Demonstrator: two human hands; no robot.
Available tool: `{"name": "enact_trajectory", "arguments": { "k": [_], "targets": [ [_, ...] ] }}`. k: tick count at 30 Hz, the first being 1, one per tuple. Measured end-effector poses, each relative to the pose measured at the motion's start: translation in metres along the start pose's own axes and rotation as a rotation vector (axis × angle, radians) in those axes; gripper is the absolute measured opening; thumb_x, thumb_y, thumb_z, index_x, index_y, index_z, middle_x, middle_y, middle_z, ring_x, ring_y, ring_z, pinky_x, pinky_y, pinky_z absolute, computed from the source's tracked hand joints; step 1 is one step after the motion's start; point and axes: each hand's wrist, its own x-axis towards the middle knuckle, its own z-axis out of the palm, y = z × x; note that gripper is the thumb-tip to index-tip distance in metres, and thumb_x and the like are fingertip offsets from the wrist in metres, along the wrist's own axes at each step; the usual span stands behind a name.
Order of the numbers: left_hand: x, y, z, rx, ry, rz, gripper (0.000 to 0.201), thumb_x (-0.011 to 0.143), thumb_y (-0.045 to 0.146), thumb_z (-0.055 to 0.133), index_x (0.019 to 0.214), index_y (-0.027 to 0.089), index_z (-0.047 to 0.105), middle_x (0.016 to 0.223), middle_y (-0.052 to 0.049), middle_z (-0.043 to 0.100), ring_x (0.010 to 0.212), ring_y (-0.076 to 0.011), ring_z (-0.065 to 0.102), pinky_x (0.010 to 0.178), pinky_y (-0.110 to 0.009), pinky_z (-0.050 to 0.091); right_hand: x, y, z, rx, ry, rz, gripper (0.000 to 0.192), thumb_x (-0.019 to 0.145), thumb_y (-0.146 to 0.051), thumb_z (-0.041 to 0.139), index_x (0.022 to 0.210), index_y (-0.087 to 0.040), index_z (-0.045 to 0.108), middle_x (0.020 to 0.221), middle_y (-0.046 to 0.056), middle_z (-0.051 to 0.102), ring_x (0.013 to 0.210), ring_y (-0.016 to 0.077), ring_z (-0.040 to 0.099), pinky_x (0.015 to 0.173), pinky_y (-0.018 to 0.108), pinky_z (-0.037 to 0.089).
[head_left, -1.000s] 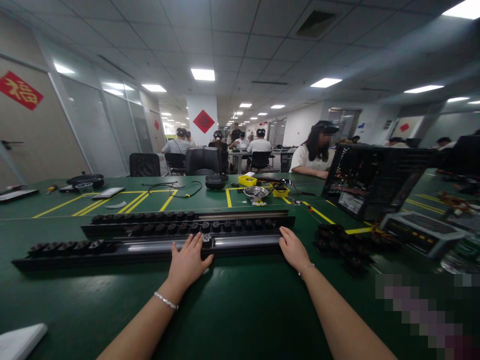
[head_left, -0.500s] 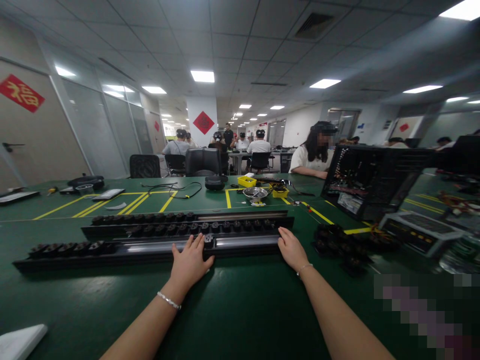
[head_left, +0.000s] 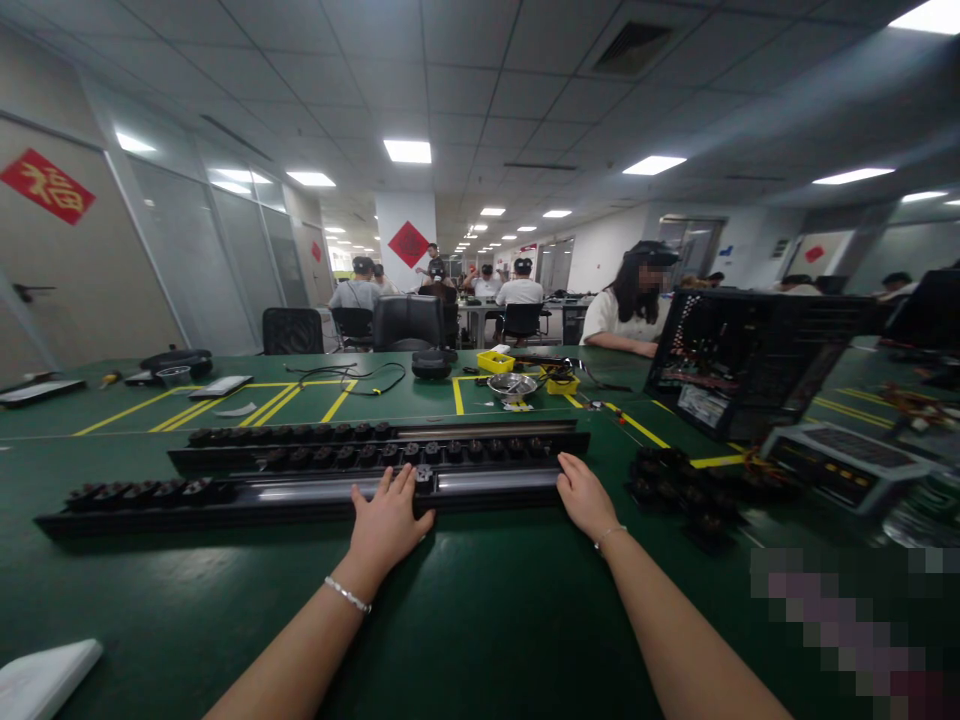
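Spreading its fingers across the front rail (head_left: 502,482) on the counter (head_left: 487,620), the left hand (head_left: 387,526) has shifted slightly right with the small block (head_left: 425,475), nearer the right hand (head_left: 588,502), whose fingers bunch at the rail's end, grip unclear

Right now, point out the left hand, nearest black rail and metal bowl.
Left hand (head_left: 388,522), head view: back of the hand.
Nearest black rail (head_left: 300,493), head view: bare shiny strip.
Metal bowl (head_left: 511,393), head view: front wall.

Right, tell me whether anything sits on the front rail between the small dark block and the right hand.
Nothing visible does: only shiny front rail shows between the block and the right hand by the rail's right end.
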Motion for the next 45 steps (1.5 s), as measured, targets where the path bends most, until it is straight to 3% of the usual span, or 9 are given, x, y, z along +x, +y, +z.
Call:
{"name": "enact_trajectory", "arguments": {
  "k": [16, 45],
  "targets": [
    [0.0, 0.01, 0.001, 0.039, 0.019, 0.0, 0.069, 0.077, 0.052, 0.037, 0.136, 0.018, 0.031, 0.145, -0.009, 0.03, 0.134, -0.033, 0.02, 0.096, -0.071, 0.017, 0.0, -0.005, -0.005, -0.012, -0.045, 0.015, 0.052, 0.083, -0.024, 0.029, 0.127, -0.003, 0.046, 0.135, 0.012, 0.043, 0.124, 0.0198, 0.039, 0.107, 0.03, 0.027],
    [0.004, 0.024, 0.008, 0.028, 0.024, 0.016, 0.069, 0.076, 0.053, 0.036, 0.137, 0.019, 0.03, 0.145, -0.009, 0.029, 0.134, -0.034, 0.018, 0.096, -0.072, 0.015, 0.0, -0.001, -0.002, -0.018, -0.019, 0.004, 0.05, 0.083, -0.023, 0.03, 0.126, -0.008, 0.049, 0.133, 0.011, 0.045, 0.123, 0.0185, 0.04, 0.106, 0.031, 0.028]
  ]
}}
